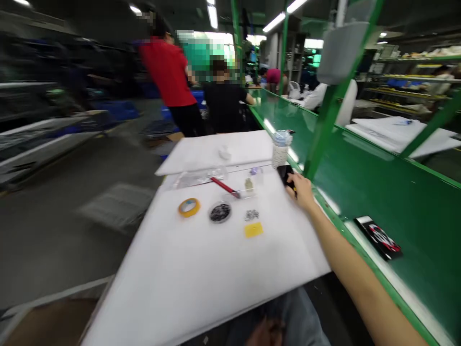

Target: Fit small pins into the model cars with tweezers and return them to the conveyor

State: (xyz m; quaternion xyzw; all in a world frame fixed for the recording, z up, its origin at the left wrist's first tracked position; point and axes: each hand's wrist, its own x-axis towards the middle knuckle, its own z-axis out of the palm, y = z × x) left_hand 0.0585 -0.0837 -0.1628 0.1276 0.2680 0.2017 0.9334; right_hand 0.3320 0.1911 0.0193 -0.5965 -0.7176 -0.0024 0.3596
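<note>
At the right edge of the white-covered table, my right hand (301, 189) is on a black phone (285, 172), its fingers bent over the phone's near end. The phone lies next to a jar with a blue lid (280, 149). Low in the picture, over my lap, is a dark, blurred skin-toned shape (266, 332); it may be my left hand, but its fingers cannot be made out. Mid-table are a round dish of small dark parts (220, 212), a little pile of metal pieces (251, 215), a yellow rectangular piece (253, 229) and a roll of yellow tape (189, 207).
A red-handled tool (225, 187) lies by a clear plastic bag (200, 177). Right of the table run a green post (322, 129) and a green conveyor surface (374, 192) bearing a black patterned box (379, 238). Ahead are people in red (167, 72) and black (224, 105) shirts.
</note>
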